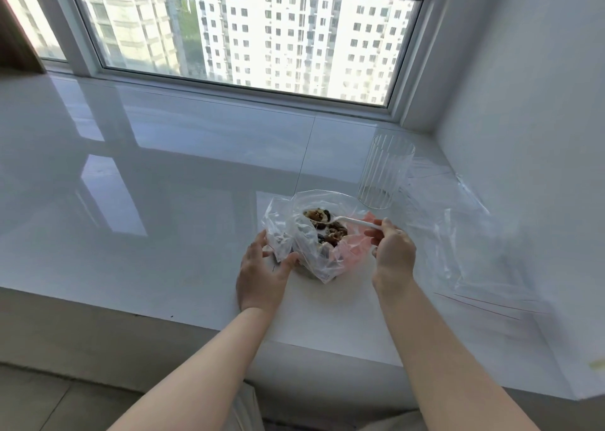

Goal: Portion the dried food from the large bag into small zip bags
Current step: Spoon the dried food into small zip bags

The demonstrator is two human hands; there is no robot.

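Scooping looks to be under way, not finished: the large bag [322,234] stands open on the white sill [163,175], with dried food [327,226] heaped in its mouth. The right hand [393,250] pinches the handle of a white plastic spoon [347,221] whose bowl lies on the food. The left hand [262,270] rests against the bag's left side, fingers spread and fairly straight, steadying it. To the right of the bag lie small zip bags [465,234], flat and seemingly unfilled, so most of the portioning appears to remain. A ribbed clear glass [384,172] stands just behind and to the right of the bag. Behind the bag the glossy sill runs to a window [245,31] facing apartment blocks.
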